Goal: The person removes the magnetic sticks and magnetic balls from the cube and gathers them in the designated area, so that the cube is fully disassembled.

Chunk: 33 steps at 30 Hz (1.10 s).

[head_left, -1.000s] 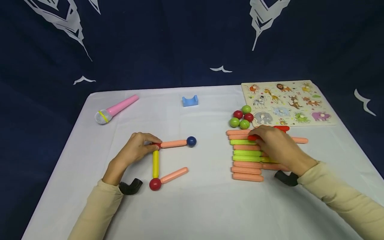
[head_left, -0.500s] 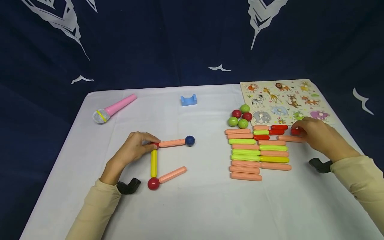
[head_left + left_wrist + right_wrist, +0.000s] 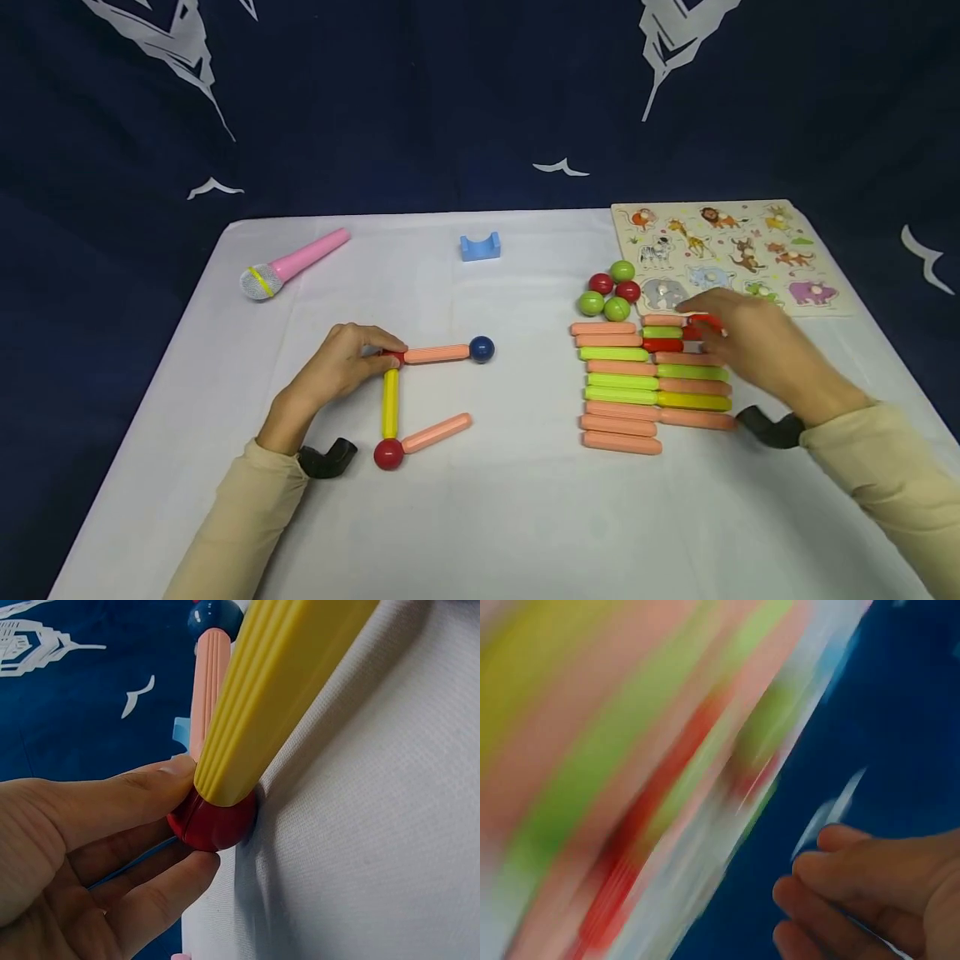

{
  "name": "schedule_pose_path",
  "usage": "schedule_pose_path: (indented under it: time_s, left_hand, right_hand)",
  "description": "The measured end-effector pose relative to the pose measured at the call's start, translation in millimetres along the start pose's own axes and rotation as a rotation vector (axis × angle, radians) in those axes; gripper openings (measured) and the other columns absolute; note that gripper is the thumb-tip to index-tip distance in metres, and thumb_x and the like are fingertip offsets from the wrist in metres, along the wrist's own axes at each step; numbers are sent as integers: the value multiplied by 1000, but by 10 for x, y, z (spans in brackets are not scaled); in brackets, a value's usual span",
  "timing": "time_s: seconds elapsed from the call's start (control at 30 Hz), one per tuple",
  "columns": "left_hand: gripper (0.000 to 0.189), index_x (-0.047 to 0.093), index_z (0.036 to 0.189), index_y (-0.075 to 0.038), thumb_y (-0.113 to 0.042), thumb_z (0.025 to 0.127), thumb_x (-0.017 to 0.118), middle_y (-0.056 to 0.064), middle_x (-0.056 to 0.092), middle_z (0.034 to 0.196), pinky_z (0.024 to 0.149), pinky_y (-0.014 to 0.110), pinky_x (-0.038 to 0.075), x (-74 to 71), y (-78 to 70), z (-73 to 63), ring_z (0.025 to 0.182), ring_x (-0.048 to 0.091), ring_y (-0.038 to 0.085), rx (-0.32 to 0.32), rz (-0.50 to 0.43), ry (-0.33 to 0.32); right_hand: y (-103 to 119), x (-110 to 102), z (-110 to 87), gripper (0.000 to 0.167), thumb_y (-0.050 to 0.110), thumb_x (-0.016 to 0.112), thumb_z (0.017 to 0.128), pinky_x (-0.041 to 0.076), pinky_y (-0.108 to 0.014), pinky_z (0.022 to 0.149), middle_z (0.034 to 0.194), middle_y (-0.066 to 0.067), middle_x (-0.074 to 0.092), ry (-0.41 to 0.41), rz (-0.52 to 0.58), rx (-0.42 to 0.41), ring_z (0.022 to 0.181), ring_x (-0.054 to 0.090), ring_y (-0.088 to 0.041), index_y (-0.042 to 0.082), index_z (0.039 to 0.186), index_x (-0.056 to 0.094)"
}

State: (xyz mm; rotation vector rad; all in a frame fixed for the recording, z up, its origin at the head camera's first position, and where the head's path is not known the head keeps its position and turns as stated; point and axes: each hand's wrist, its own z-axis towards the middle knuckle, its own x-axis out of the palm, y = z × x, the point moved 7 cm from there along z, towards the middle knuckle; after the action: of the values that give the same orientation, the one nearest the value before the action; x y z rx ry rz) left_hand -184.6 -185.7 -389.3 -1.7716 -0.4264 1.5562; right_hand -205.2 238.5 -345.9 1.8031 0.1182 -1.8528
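My left hand (image 3: 341, 371) pinches a red ball (image 3: 214, 821) between thumb and fingertips. From that ball a yellow ribbed rod (image 3: 390, 404) runs to another red ball (image 3: 388, 455), and a peach rod (image 3: 437, 354) runs to a dark blue ball (image 3: 482, 349). A second peach rod (image 3: 437, 433) sticks out from the lower red ball. On the right, my right hand (image 3: 761, 350) is over the far right end of the laid-out rods, near a red rod (image 3: 663, 344). In the blurred right wrist view its loosely bent fingers (image 3: 840, 874) hold nothing; some rods are hidden under it.
Rows of peach, green, yellow and red rods (image 3: 621, 396) lie at right. Behind them sit several green and red balls (image 3: 617, 309) and an animal puzzle board (image 3: 720, 258). A pink toy microphone (image 3: 296, 262) and a blue cradle-shaped block (image 3: 480, 247) lie toward the back.
My right hand went from the rods out to a red rod at the far right, then came back left over the row. My left hand stays on the red ball.
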Motion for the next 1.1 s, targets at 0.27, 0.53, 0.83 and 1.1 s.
schedule_pose_path:
  time_s: [0.27, 0.53, 0.83, 1.1]
  left_hand:
    - [18, 76, 102, 0, -1, 85, 75, 11, 73, 102, 95, 50, 48, -11, 11, -7, 105, 64, 31, 8, 0, -1]
    - [17, 76, 102, 0, -1, 86, 74, 11, 73, 103, 96, 49, 48, -22, -33, 8, 107, 64, 31, 32, -15, 4]
    - [16, 77, 101, -1, -1, 85, 74, 10, 73, 102, 95, 49, 47, -38, -34, 22, 106, 64, 30, 22, -7, 9]
    - [18, 77, 103, -1, -2, 85, 74, 10, 73, 102, 95, 49, 48, -21, -16, 19, 104, 63, 30, 7, 8, 13]
  right_hand:
    - [2109, 913, 0, 33, 3, 70, 89, 52, -28, 93, 120, 1, 67, 187, 156, -591, 111, 62, -12, 10, 121, 68]
    - [2724, 1375, 150, 27, 8, 72, 89, 51, -20, 88, 112, 2, 70, 149, 150, -638, 104, 64, -9, 13, 115, 71]
    - [2716, 1458, 180, 17, 17, 63, 98, 53, -19, 78, 101, 6, 72, 180, 122, -613, 87, 62, -8, 15, 111, 73]
    - [2467, 1267, -73, 20, 14, 59, 100, 53, -18, 81, 105, -1, 70, 277, 87, -554, 94, 65, -9, 9, 116, 69]
